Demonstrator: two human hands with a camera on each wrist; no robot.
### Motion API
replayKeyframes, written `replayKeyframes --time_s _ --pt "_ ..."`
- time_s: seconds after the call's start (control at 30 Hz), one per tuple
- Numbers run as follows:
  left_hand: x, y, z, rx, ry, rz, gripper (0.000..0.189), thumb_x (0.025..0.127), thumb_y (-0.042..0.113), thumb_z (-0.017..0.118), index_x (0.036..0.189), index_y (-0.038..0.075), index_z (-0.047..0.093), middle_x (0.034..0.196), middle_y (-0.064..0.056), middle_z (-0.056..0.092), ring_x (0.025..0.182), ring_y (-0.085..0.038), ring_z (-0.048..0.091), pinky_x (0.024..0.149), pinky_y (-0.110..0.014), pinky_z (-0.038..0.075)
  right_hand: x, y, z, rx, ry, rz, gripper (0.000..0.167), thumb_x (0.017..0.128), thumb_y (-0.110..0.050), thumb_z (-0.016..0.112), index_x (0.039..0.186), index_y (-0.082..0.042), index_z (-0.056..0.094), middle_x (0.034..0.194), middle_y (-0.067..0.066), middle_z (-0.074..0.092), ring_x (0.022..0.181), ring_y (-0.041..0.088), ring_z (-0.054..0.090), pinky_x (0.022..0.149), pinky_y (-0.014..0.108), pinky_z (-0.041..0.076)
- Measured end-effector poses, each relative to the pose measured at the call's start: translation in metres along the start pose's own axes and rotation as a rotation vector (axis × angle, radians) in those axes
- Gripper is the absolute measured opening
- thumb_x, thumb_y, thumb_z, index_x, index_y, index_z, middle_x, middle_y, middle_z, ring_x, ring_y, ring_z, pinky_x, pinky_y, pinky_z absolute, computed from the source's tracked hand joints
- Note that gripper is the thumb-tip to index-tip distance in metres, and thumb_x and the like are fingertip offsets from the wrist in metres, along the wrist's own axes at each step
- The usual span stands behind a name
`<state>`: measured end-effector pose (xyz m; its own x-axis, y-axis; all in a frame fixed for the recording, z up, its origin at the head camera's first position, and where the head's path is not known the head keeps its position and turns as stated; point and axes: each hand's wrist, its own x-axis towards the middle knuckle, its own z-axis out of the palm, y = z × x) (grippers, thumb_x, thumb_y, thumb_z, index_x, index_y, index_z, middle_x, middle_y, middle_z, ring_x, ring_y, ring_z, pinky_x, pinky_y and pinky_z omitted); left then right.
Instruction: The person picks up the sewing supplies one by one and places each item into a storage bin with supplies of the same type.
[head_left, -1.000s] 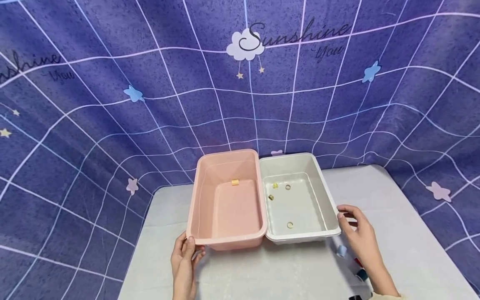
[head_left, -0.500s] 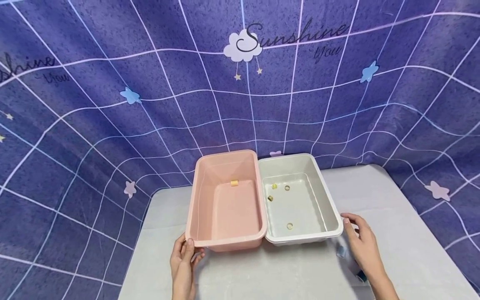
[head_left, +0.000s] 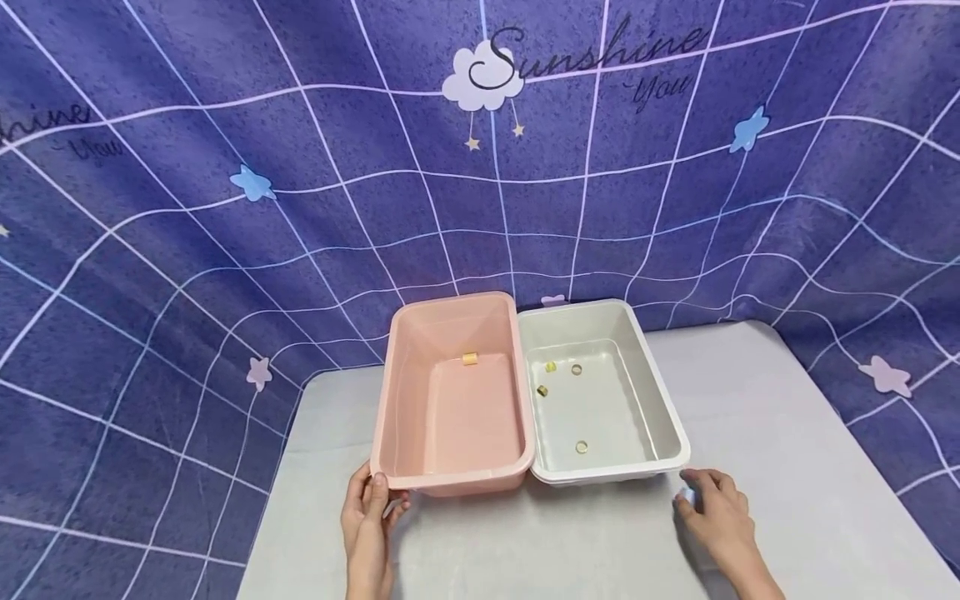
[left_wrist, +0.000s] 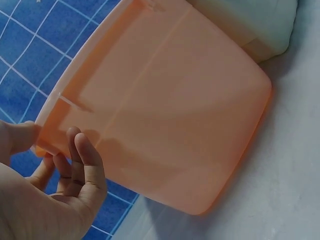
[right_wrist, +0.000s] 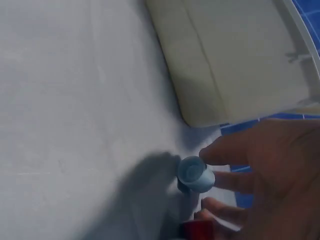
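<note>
My left hand (head_left: 366, 521) holds the near-left corner of the pink tub (head_left: 453, 482), thumb on the rim and fingers beneath, as the left wrist view shows. A small yellow-orange cylinder (head_left: 469, 358) lies in this tub. Past the near-right corner of the white tub (head_left: 611, 477), my right hand (head_left: 720, 517) pinches a small light-blue cylinder (right_wrist: 196, 173) between thumb and forefinger, low over the table. Its round, recessed end faces the right wrist camera. Below it in that view, a red piece (right_wrist: 198, 230) shows by the other fingers, partly cut off.
Inside the white tub lie two thin rings (head_left: 577, 369), a yellow piece (head_left: 551, 367) and a dark gold piece (head_left: 542, 390). Both tubs stand side by side on the pale table (head_left: 480, 550). A blue curtain (head_left: 360, 225) hangs right behind them.
My right hand has left the white tub's right rim and come down toward me onto the light-blue cylinder. The left hand keeps its hold on the pink tub.
</note>
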<state>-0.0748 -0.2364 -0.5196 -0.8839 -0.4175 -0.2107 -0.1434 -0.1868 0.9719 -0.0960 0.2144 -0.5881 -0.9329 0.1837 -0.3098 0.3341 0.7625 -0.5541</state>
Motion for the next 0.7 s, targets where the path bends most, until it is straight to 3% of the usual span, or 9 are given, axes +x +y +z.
replayKeyframes --time_s 0.1,0.27,0.5,0.7 --pt "0.0 0.001 -0.001 0.004 0.002 0.001 0.045 0.11 0.033 0.053 0.147 0.01 0.043 0.109 0.004 0.066 0.084 -0.007 0.066 0.072 -0.02 0.061 -0.002 -0.002 0.001 -0.037 0.02 0.01 0.056 0.099 -0.024 0.064 0.146 0.002 0.049 0.149 0.039 0.031 0.131 0.063 0.034 0.1 0.081 0.036" --pt "0.0 0.002 -0.002 0.004 -0.001 0.012 0.045 0.11 0.032 0.053 0.148 0.009 0.043 0.109 0.004 0.067 0.084 -0.007 0.066 0.072 -0.021 0.061 -0.009 -0.002 0.004 -0.118 -0.02 0.01 0.065 0.095 -0.027 0.07 0.148 0.001 0.046 0.145 0.04 0.032 0.128 0.064 0.035 0.094 0.08 0.041" --pt "0.0 0.002 -0.001 -0.005 -0.001 0.026 0.044 0.11 0.031 0.054 0.147 0.009 0.044 0.109 0.005 0.068 0.083 -0.007 0.067 0.071 -0.02 0.061 -0.018 -0.005 0.01 -0.167 -0.032 0.119 0.07 0.091 -0.024 0.077 0.15 -0.004 0.045 0.145 0.038 0.03 0.129 0.065 0.032 0.091 0.082 0.045" --pt "-0.001 0.001 -0.001 -0.005 0.003 0.032 0.043 0.11 0.031 0.054 0.146 0.009 0.045 0.108 0.005 0.068 0.083 -0.008 0.067 0.071 -0.021 0.061 -0.021 -0.005 0.011 -0.171 0.015 0.05 0.057 0.094 -0.021 0.074 0.143 -0.003 0.053 0.132 0.037 0.04 0.112 0.056 0.049 0.079 0.065 0.057"
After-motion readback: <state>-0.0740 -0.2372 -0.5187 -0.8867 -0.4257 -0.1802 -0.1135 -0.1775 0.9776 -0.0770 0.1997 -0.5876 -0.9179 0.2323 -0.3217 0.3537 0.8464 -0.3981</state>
